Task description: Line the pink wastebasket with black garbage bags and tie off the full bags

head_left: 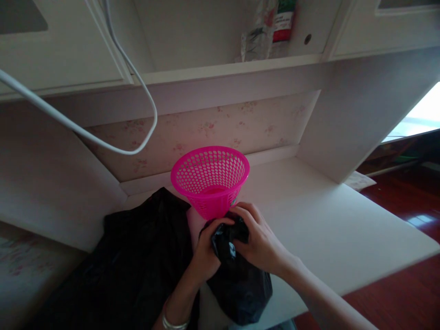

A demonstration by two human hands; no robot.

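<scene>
A black plastic bag (242,288) hangs bunched between both hands at the front of the white desktop. My left hand (208,250) is closed on the bag's gathered rim from the left, thumb on top. From the right, my right hand (259,236) pinches the same rim, with its fingers curled over the far side. Right behind the hands stands a bright pink perforated plastic basket (215,206), upright; I see nothing inside it. The inside of the bag is mostly hidden by its folds.
Black cloth or plastic (147,256) is spread out on the left. A white cable (127,151) loops down at upper left. Overhead, an open cabinet shelf (220,68) holds clear plastic packaging (257,43) and a red-green container (283,23). White side panels flank the desktop (326,220).
</scene>
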